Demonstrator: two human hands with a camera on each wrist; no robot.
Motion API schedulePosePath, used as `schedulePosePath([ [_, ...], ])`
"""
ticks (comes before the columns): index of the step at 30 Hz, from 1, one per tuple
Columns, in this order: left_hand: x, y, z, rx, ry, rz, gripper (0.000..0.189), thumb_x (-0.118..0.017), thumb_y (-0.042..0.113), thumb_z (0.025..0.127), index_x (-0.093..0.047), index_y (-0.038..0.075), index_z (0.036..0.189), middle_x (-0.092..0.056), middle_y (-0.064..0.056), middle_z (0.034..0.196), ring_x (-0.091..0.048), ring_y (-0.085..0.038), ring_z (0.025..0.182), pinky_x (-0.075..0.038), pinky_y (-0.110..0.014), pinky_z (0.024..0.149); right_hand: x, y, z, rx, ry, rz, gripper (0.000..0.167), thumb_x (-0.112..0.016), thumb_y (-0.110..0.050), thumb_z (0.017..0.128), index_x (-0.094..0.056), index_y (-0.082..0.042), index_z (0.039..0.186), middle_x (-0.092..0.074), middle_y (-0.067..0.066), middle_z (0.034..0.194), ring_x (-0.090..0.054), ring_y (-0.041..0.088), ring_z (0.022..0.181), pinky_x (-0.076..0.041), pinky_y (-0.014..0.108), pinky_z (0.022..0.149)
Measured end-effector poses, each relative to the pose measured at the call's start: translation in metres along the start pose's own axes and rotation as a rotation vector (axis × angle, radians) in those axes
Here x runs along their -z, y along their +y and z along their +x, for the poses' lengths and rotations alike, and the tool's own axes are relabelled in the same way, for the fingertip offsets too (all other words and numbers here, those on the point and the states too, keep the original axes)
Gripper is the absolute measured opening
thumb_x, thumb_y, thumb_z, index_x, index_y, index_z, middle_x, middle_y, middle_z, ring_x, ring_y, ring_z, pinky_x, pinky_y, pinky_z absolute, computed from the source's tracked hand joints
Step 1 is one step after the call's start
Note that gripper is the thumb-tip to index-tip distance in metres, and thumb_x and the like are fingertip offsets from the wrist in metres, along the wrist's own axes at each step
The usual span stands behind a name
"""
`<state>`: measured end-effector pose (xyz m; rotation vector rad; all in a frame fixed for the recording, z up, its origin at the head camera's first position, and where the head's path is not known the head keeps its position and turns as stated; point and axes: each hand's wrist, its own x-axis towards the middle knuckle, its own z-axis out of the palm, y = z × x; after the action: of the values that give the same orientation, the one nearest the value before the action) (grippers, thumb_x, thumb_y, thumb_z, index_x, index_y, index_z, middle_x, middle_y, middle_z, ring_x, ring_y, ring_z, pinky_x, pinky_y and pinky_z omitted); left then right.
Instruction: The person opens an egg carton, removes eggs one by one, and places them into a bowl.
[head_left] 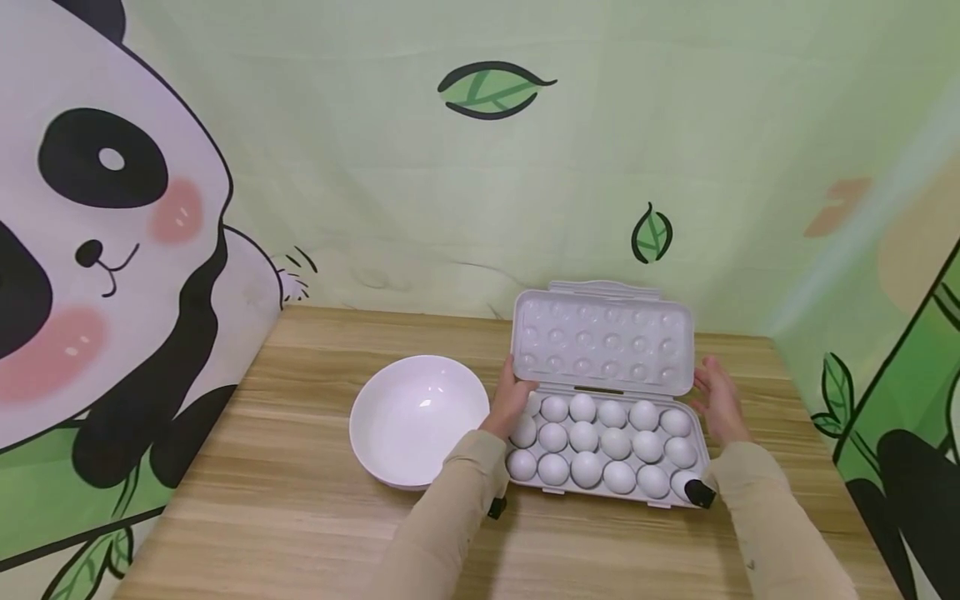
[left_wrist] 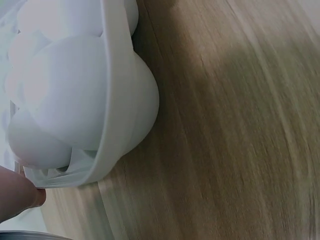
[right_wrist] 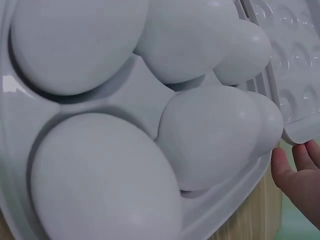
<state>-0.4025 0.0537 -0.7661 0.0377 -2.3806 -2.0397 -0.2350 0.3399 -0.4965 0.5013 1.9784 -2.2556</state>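
Observation:
A white plastic egg box (head_left: 628, 493) lies on the table with its clear, dimpled lid (head_left: 603, 346) tilted back. Rows of white eggs (head_left: 585, 437) fill its tray. At the hinge corner on the left, my left hand (head_left: 510, 402) holds the box's edge, with the thumb over the inner side and the fingers along the outside. The left wrist view shows a fingertip (left_wrist: 31, 196) right at the tray's corner. On the other side, my right hand (head_left: 720, 402) has its fingers extended, the fingertips (right_wrist: 280, 159) touching close by the lid's lower corner.
A white bowl (head_left: 405, 417) stands on the wooden table (head_left: 300, 500), just left of the egg box. Behind the table hangs a green printed cloth (head_left: 375, 167) with leaves and a panda. Black wrist devices (head_left: 700, 493) hang near the cuffs, one over the front right egg.

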Motion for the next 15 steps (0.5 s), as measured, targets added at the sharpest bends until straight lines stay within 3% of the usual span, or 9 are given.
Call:
schedulePosePath([
  [2, -0.005, -0.021, 0.013, 0.019, -0.006, -0.015, 0.087, -0.067, 0.022, 0.069, -0.016, 0.03, 0.139, -0.026, 0.001, 0.144, -0.022, -0.02, 0.133, -0.017, -0.043, 0.107, -0.001, 0.001, 0.001, 0.007, 0.006, -0.017, 0.076, -0.023, -0.056, 0.088, 0.004, -0.009, 0.141, 0.0, 0.017, 0.147, -0.003, 0.026, 0.136, -0.008, 0.048, 0.106],
  [4, -0.004, -0.015, 0.011, 0.034, -0.01, -0.03, 0.087, -0.066, 0.021, 0.069, -0.016, 0.031, 0.139, -0.028, 0.001, 0.143, -0.023, -0.02, 0.132, -0.017, -0.043, 0.107, -0.002, 0.002, 0.002, 0.008, 0.01, -0.019, 0.076, -0.024, -0.056, 0.088, 0.005, -0.01, 0.141, -0.001, 0.017, 0.147, -0.003, 0.026, 0.136, -0.007, 0.048, 0.107],
  [6, 0.004, 0.02, -0.012, 0.039, -0.01, -0.048, 0.084, -0.065, 0.023, 0.069, -0.018, 0.031, 0.139, -0.031, 0.001, 0.142, -0.026, -0.018, 0.131, -0.018, -0.041, 0.107, -0.004, 0.004, 0.002, 0.007, 0.009, -0.02, 0.075, -0.024, -0.055, 0.088, 0.004, -0.01, 0.142, -0.003, 0.017, 0.147, -0.003, 0.025, 0.136, -0.007, 0.047, 0.107],
  [10, 0.021, 0.089, -0.055, 0.057, -0.011, -0.036, 0.079, -0.06, 0.016, 0.073, -0.018, 0.014, 0.14, -0.031, -0.01, 0.141, -0.027, -0.023, 0.131, -0.021, -0.038, 0.106, -0.007, 0.005, 0.003, 0.001, 0.012, -0.02, 0.071, -0.023, -0.053, 0.089, 0.001, -0.013, 0.142, -0.005, 0.015, 0.148, -0.004, 0.022, 0.136, -0.008, 0.043, 0.108],
  [12, 0.025, 0.105, -0.065, 0.063, -0.015, -0.027, 0.078, -0.058, 0.016, 0.074, -0.018, 0.011, 0.14, -0.03, -0.013, 0.142, -0.027, -0.024, 0.131, -0.021, -0.036, 0.106, -0.008, 0.006, 0.003, 0.003, 0.009, -0.033, 0.07, -0.022, -0.053, 0.09, -0.001, -0.013, 0.142, -0.006, 0.015, 0.147, -0.005, 0.023, 0.136, -0.009, 0.042, 0.107],
  [13, 0.026, 0.107, -0.067, 0.061, -0.015, -0.026, 0.078, -0.059, 0.017, 0.074, -0.018, 0.012, 0.14, -0.029, -0.013, 0.142, -0.026, -0.025, 0.131, -0.021, -0.038, 0.106, -0.008, 0.006, 0.004, 0.003, 0.01, -0.039, 0.07, -0.022, -0.053, 0.09, -0.001, -0.013, 0.142, -0.006, 0.015, 0.147, -0.006, 0.023, 0.136, -0.01, 0.041, 0.107],
  [15, 0.022, 0.09, -0.057, 0.08, -0.009, -0.02, 0.08, -0.06, 0.021, 0.073, -0.018, 0.019, 0.141, -0.029, -0.009, 0.142, -0.026, -0.024, 0.131, -0.02, -0.039, 0.107, -0.009, 0.008, 0.004, 0.001, 0.007, -0.045, 0.07, -0.022, -0.053, 0.09, -0.002, -0.012, 0.142, -0.007, 0.014, 0.147, -0.006, 0.024, 0.136, -0.011, 0.04, 0.107],
])
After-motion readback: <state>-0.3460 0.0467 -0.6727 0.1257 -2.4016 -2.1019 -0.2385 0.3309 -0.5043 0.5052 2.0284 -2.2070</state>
